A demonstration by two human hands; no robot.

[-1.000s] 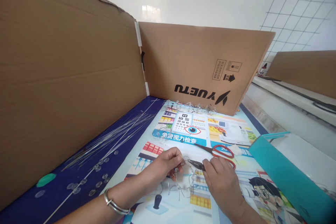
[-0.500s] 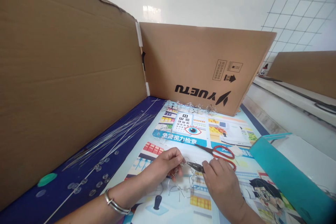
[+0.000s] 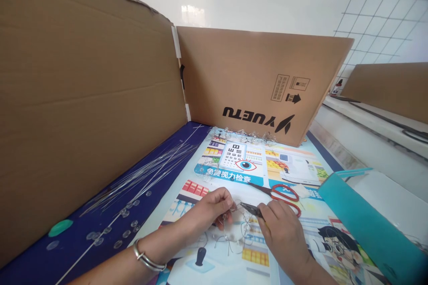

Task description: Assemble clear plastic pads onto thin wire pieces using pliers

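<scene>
Between my two hands hangs a tangle of thin wire with clear beads [image 3: 245, 227]. My left hand [image 3: 216, 205] pinches one part of this beaded wire between thumb and fingers. My right hand [image 3: 284, 229] is wrapped round a pair of dark-jawed pliers [image 3: 251, 209], whose tips point left at the wire beside my left fingertips. Whether the jaws grip the wire is too fine to make out. Just beyond my right hand lie scissors [image 3: 284, 193] with red handles, their blades pointing left.
Straight lengths of wire [image 3: 143, 173] and several clear round beads [image 3: 126, 234] lie on the blue surface at left, near a green oval piece [image 3: 60, 228]. More beaded wire [image 3: 247, 136] sits along the cardboard wall [image 3: 261, 75]. A teal folder [image 3: 371, 227] stands at right.
The pliers have shifted slightly and their tips sit a little higher. My left hand keeps its pinch in nearly the same place.
</scene>
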